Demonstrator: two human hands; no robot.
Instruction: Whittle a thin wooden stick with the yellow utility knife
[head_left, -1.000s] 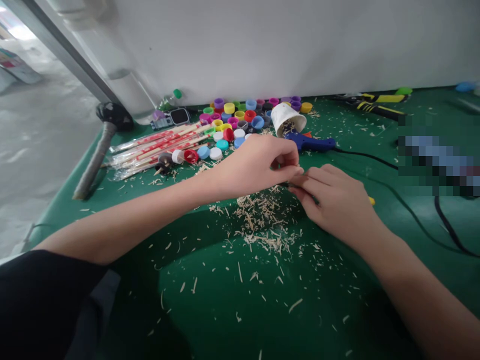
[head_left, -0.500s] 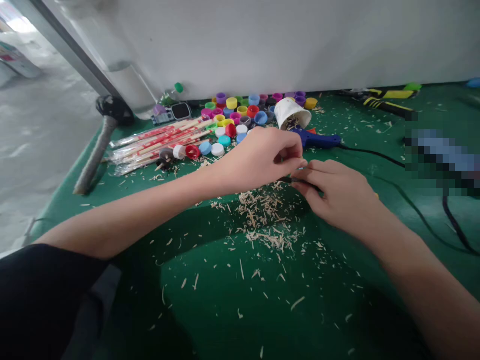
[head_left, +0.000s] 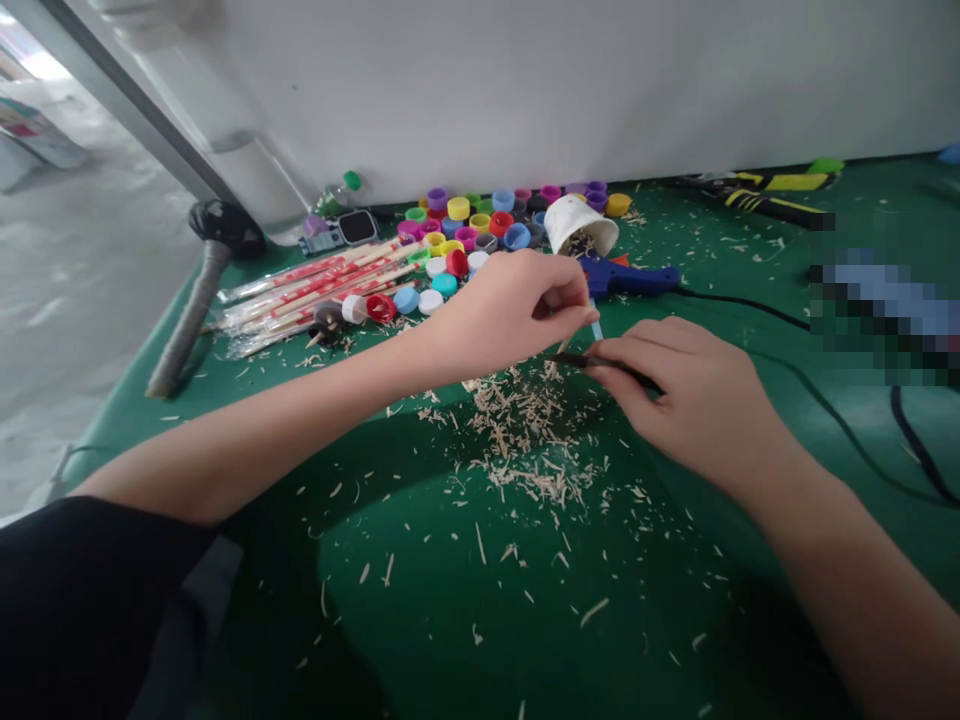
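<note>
My left hand (head_left: 517, 310) is closed in a pinch, thumb against forefinger. A short bit of thin pale wooden stick (head_left: 564, 343) shows just under its fingertips; the rest is hidden by the hand. Slightly lower and to the right, my right hand (head_left: 667, 390) grips a slim dark knife (head_left: 574, 360), its narrow tip pointing left below the left hand. A small light-blue strip (head_left: 596, 325) shows between the two hands; I cannot tell what it belongs to. Wood shavings (head_left: 517, 415) lie heaped beneath the hands and scattered toward me.
Behind the hands are a blue glue gun (head_left: 637, 281) with a black cord, a tipped white cup (head_left: 581, 225) and many coloured bottle caps (head_left: 501, 224). Wrapped chopsticks (head_left: 315, 285) and a hammer (head_left: 187, 310) lie left. Yellow-black pliers (head_left: 780, 205) lie at the back right.
My hands have drawn slightly apart, the right one moving a little to the right. More of the knife, the stick and the light-blue strip now shows between them.
</note>
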